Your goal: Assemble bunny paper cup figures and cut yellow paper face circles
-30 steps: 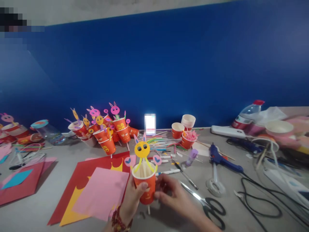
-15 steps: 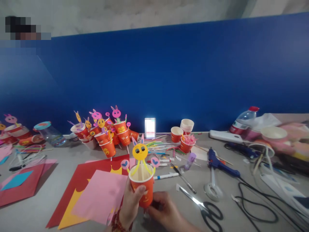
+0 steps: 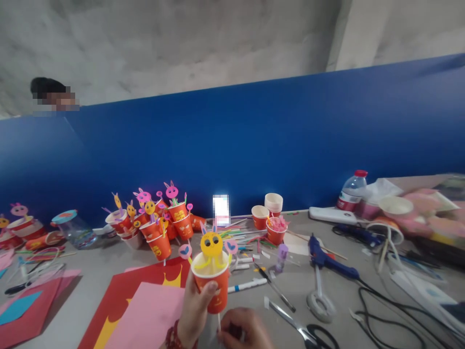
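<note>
A blue partition (image 3: pixel 232 145) stood beyond the held cup (image 3: pixel 218 291). Left of that cup lay a red sheet (image 3: pixel 118 291) with a pink sheet (image 3: pixel 152 310) on it. Beyond these, also left of the cup, decorated cups (image 3: pixel 160 248) leaned together, apparently finished; plain cups (image 3: pixel 260 220), beyond it to the right, looked yet unworked. The left hand (image 3: pixel 196 308) wrapped the cup and gripped it firmly, above the table. The right hand (image 3: pixel 245 325) was below it, fingers curled by the stick (image 3: pixel 219 321); whether they pinched it I cannot tell. The yellow figure (image 3: pixel 211 245) already stood at the cup's mouth, so assembly seemed nearly complete, perhaps only the stick left to adjust.
</note>
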`<action>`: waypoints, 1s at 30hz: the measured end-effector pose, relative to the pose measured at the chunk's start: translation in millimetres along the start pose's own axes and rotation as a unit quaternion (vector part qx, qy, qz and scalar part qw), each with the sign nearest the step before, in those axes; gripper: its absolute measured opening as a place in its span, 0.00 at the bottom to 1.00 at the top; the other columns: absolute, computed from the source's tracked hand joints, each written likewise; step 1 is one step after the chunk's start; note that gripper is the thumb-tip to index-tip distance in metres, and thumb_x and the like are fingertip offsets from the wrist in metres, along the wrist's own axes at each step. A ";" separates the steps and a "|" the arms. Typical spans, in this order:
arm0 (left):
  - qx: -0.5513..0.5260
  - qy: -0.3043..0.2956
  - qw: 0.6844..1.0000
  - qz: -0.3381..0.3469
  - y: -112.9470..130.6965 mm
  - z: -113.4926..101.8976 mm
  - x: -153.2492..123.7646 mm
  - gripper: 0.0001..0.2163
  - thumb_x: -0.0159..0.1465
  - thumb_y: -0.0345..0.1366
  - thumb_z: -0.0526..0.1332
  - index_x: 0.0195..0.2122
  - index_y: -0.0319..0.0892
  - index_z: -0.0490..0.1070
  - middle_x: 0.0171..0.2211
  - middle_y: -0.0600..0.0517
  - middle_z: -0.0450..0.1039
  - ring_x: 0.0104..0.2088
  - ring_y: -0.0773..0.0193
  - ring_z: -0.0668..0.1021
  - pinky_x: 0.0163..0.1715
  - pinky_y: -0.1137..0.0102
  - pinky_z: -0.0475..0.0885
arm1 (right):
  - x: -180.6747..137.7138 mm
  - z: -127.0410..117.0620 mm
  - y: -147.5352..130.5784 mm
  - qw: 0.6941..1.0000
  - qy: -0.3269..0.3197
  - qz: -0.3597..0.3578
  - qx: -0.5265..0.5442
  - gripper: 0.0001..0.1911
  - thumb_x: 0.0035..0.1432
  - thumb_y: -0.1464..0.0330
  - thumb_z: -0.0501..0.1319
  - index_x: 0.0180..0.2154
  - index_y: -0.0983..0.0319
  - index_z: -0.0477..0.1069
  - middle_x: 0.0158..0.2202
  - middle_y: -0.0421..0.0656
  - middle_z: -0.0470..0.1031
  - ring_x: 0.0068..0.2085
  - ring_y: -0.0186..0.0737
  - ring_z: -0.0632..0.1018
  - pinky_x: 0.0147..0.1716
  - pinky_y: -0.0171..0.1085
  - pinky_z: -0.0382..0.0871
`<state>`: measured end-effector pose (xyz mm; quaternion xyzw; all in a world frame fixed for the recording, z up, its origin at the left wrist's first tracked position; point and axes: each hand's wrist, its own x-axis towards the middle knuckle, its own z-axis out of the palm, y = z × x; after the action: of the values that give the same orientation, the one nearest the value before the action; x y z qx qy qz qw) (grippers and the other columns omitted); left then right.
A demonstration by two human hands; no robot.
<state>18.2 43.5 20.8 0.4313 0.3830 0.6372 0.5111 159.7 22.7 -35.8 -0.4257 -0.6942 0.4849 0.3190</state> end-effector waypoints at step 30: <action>0.011 0.028 0.999 -0.016 -15.8 0.1 -4.3 0.32 0.49 0.51 0.73 0.52 0.41 0.71 0.39 0.43 0.81 0.38 0.50 0.82 0.36 0.64 0.78 | 0.8 -4.3 5.7 0.995 0.058 -0.084 0.015 0.11 0.58 0.63 0.58 0.28 0.62 0.71 0.25 0.39 0.69 0.26 0.35 0.67 0.27 0.31 0.59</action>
<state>23.9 42.2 5.4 0.4124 0.4115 0.6364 0.5056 164.7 26.1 -39.8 -0.3882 -0.7006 0.4415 0.4044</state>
